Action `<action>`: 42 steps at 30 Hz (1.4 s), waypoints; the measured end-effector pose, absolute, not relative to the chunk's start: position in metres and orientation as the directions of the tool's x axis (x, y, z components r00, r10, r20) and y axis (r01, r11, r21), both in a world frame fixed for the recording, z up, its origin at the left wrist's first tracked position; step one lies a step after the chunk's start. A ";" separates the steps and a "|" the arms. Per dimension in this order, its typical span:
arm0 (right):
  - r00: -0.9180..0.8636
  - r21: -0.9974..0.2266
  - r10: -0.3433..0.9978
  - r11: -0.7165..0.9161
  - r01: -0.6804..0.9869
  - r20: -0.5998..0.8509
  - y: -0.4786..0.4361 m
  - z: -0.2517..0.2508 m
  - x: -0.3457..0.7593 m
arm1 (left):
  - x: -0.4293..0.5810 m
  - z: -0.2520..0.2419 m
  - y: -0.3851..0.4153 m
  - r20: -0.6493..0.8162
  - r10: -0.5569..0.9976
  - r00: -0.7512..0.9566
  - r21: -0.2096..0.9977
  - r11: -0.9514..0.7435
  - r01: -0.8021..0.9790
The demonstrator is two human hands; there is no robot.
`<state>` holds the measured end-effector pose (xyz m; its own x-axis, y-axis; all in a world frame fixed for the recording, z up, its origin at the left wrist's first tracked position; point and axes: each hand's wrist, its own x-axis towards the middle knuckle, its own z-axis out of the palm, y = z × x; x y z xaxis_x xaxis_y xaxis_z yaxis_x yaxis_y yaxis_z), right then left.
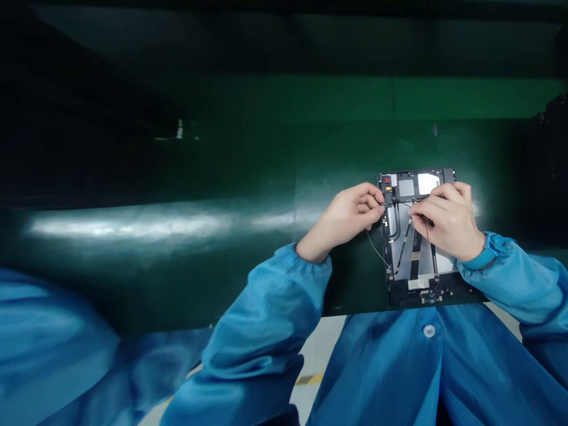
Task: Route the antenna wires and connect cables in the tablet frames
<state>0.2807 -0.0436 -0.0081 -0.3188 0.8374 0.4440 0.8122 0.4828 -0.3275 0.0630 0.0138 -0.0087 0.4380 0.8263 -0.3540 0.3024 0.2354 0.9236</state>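
We find both hands at the upper part of an opened tablet housing (412,299), which lies flat on a dark green work mat (177,266), right of centre in the frame, near the mat's lower edge. The work in hand centres on a thin black wire (376,248): one length curves loose past the housing's left side, and another runs down beside the black ribbon cables (416,254). The left hand (350,213) is curled, with its fingertips (379,198) closed in at the housing's upper-left corner. The right hand (448,222) is bent over the top of the housing, its fingers (419,207) bunched close to the wire. The hands hide the contact points, so we cannot tell for certain whether either one is gripping the wire, though both look more closed than released. Blue smock sleeves (266,313) cover both arms, and a strip of pale floor (317,355) shows below the mat, at the bottom of the frame.
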 end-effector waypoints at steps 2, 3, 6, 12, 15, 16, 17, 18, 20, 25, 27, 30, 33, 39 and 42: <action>-0.341 -0.366 0.868 0.468 0.804 0.360 -0.043 -0.009 0.282 | 0.059 -0.007 0.018 -0.405 0.784 0.471 0.909 0.287 0.303; -0.339 -0.394 0.884 0.450 0.801 0.321 -0.043 -0.009 0.282 | 0.058 -0.006 0.020 -0.419 0.771 0.479 0.903 0.300 0.307; -0.304 -0.466 0.917 0.394 0.792 0.258 -0.043 -0.007 0.283 | 0.057 -0.005 0.021 -0.432 0.761 0.485 0.898 0.314 0.308; -0.280 -0.531 0.935 0.355 0.769 0.219 -0.042 -0.004 0.285 | 0.063 -0.005 0.012 -0.405 0.814 0.417 0.913 0.339 0.225; -0.266 -0.549 0.940 0.342 0.763 0.215 -0.041 -0.004 0.287 | 0.067 -0.006 0.007 -0.402 0.830 0.386 0.915 0.353 0.194; -0.264 -0.553 0.938 0.345 0.758 0.224 -0.041 -0.005 0.287 | 0.068 -0.007 0.006 -0.403 0.833 0.379 0.915 0.356 0.190; -0.264 -0.557 0.935 0.354 0.751 0.238 -0.041 -0.005 0.287 | 0.069 -0.008 0.006 -0.404 0.836 0.372 0.915 0.358 0.189; -0.266 -0.560 0.930 0.364 0.744 0.252 -0.041 -0.006 0.288 | 0.070 -0.008 0.005 -0.402 0.841 0.363 0.915 0.355 0.191; -0.273 -0.568 0.925 0.378 0.731 0.265 -0.040 -0.007 0.289 | 0.070 -0.007 0.007 -0.399 0.847 0.353 0.915 0.340 0.218; -0.296 -0.599 0.927 0.374 0.708 0.229 -0.037 -0.011 0.293 | 0.072 0.013 0.022 -0.353 0.832 0.428 0.835 0.073 0.546; -0.299 -0.610 0.920 0.391 0.689 0.252 -0.035 -0.012 0.294 | 0.075 0.025 0.031 -0.312 0.816 0.487 0.710 -0.140 0.690; -0.303 -0.617 0.915 0.404 0.676 0.266 -0.034 -0.015 0.296 | 0.080 0.037 0.045 -0.305 0.759 0.576 0.516 -0.376 0.770; -0.311 -0.616 0.923 0.384 0.688 0.227 -0.034 -0.016 0.295 | 0.085 0.040 0.057 -0.334 0.694 0.637 0.424 -0.493 0.760; -0.304 -0.623 0.928 0.370 0.689 0.215 -0.034 -0.014 0.293 | 0.096 0.044 0.058 -0.380 0.652 0.657 0.302 -0.584 0.754; -0.241 -0.642 0.939 0.345 0.685 0.247 -0.032 -0.011 0.300 | 0.101 0.048 0.052 -0.374 0.682 0.628 0.210 -0.597 0.774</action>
